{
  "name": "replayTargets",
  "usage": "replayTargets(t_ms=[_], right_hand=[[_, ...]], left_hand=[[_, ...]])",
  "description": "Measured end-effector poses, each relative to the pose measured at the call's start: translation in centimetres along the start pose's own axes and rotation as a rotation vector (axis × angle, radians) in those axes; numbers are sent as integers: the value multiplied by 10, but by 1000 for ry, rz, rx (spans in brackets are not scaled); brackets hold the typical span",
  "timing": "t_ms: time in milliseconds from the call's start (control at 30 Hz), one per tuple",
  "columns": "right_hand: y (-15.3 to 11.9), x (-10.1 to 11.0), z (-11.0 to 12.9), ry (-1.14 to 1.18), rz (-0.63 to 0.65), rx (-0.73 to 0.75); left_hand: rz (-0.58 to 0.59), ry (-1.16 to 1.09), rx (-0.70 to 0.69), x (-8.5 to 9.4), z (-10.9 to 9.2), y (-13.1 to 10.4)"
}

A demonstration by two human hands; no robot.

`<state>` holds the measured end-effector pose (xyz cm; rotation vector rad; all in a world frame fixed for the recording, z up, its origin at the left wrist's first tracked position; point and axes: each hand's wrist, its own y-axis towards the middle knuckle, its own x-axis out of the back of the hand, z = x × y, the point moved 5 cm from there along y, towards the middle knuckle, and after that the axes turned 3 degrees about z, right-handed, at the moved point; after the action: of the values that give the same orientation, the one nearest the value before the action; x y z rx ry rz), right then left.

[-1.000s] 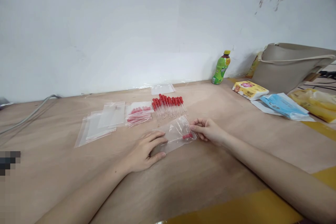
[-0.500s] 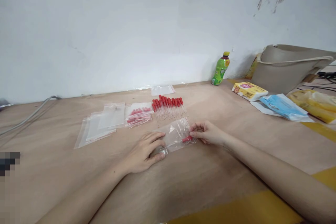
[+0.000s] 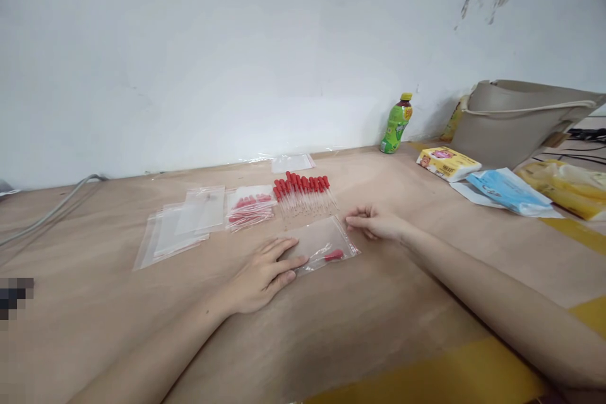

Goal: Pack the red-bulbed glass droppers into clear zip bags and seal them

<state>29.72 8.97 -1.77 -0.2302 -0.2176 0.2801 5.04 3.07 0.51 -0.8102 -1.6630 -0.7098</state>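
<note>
Far left on the counter [image 3: 265, 341], a cable [image 3: 61, 205]; then empty bags [image 3: 189, 221] and a stack [image 3: 250, 205] with red tips. The left hand [image 3: 267, 270], grip released, presses fingers on the bag [image 3: 318, 241], which holds a red dropper [image 3: 334, 255]. Beyond it lie loose droppers [image 3: 303, 189]. The right hand [image 3: 376, 223] is just beside the bag's right end, fingers curled; whether its grip is clenched, I cannot tell.

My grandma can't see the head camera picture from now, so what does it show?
A left hand presses on a clear bag with a red-topped dropper inside, and a right hand is just beside it. Behind are more droppers and flat bags, with a green bottle by the wall.
</note>
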Motion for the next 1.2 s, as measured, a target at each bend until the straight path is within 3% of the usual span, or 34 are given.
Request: replayTargets(t_ms=[100,167,333,467,633,933,1067,1200], right_hand=[[21,23,6,-106,-273,15],[38,32,12,-188,-377,20],[84,36,23,-250,-464,-4],[103,29,27,-221,-455,-83],[103,19,32,-116,-384,-134],[103,21,27,87,-285,-67],[98,24,26,167,-352,-1],[74,27,21,224,-441,96]], left_hand=[[42,-3,-5,-1,0,1],[36,-3,4,-1,0,2],[11,11,20,-2,1,2],[1,10,10,-2,1,1],[7,24,8,-2,1,1],[-4,12,3,-2,1,1],[-7,4,-2,-1,0,1],[1,14,4,-2,0,1]])
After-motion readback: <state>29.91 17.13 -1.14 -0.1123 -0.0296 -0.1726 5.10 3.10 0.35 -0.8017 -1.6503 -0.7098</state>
